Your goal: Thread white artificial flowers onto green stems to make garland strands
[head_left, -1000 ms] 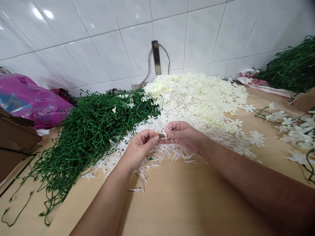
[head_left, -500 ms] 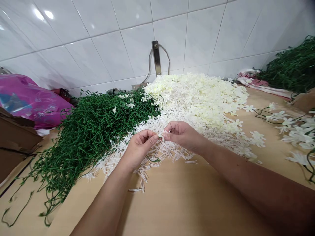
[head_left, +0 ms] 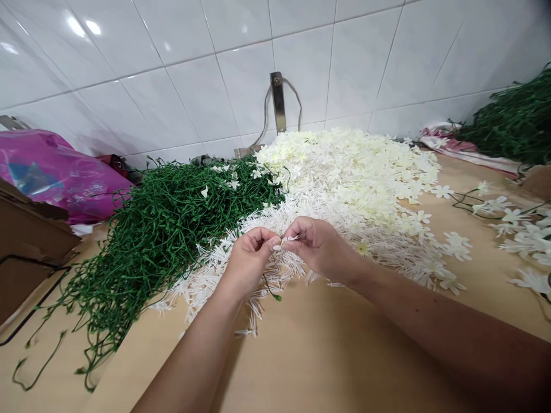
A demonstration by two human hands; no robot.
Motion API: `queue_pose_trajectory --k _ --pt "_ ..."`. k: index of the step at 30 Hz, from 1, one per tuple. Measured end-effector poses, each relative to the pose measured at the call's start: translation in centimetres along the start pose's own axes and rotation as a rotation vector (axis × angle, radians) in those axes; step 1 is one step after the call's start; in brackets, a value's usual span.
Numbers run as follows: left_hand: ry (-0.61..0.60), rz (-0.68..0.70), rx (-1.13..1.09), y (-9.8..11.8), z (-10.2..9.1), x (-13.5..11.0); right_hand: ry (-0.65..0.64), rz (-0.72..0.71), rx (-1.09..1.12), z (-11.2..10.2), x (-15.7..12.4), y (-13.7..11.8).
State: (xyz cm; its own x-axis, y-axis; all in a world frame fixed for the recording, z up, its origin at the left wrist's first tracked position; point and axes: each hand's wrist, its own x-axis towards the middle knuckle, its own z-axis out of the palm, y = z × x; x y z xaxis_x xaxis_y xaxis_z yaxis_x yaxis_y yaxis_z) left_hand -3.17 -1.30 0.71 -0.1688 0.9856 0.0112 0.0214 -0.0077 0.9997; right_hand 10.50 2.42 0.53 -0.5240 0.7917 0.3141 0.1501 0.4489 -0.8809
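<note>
My left hand point(head_left: 249, 258) and my right hand point(head_left: 316, 244) meet fingertip to fingertip over the table. Between the pinched fingers sits a small white artificial flower point(head_left: 279, 245). A green stem point(head_left: 272, 289) hangs below my left fingers; its upper end is hidden by the hand. My right thumb and fingers close on the flower's petals. Under and around both hands spreads a heap of thin white stamen pieces point(head_left: 301, 203). To the left lies a big pile of green plastic stems point(head_left: 172, 223). Cream-white flower heads point(head_left: 370, 166) are heaped behind my right hand.
Finished-looking white flowers on stems point(head_left: 529, 229) lie at the right edge. More green stems point(head_left: 516, 120) rest on a cloth at the back right. A pink plastic bag point(head_left: 64, 178) and a cardboard box point(head_left: 30, 246) stand at left. A tiled wall point(head_left: 241, 80) closes the back.
Both hands stay pinched together at the same spot, with the flower turned a little between them. The dangling stem hangs lower and more upright. The whole view has shifted slightly.
</note>
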Motion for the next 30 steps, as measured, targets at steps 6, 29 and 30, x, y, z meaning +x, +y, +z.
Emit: queue_pose_trajectory --k 6,29,30 --pt "-0.044 0.028 0.015 0.4 0.0 -0.3 -0.005 -0.035 0.016 0.2 -0.2 0.2" --pt "-0.189 -0.015 0.219 0.2 -0.5 0.1 -0.069 0.281 0.629 0.2 0.2 1.1" --pt "-0.197 -0.016 0.216 0.2 -0.5 0.1 -0.070 0.275 0.627 0.2 0.2 1.1"
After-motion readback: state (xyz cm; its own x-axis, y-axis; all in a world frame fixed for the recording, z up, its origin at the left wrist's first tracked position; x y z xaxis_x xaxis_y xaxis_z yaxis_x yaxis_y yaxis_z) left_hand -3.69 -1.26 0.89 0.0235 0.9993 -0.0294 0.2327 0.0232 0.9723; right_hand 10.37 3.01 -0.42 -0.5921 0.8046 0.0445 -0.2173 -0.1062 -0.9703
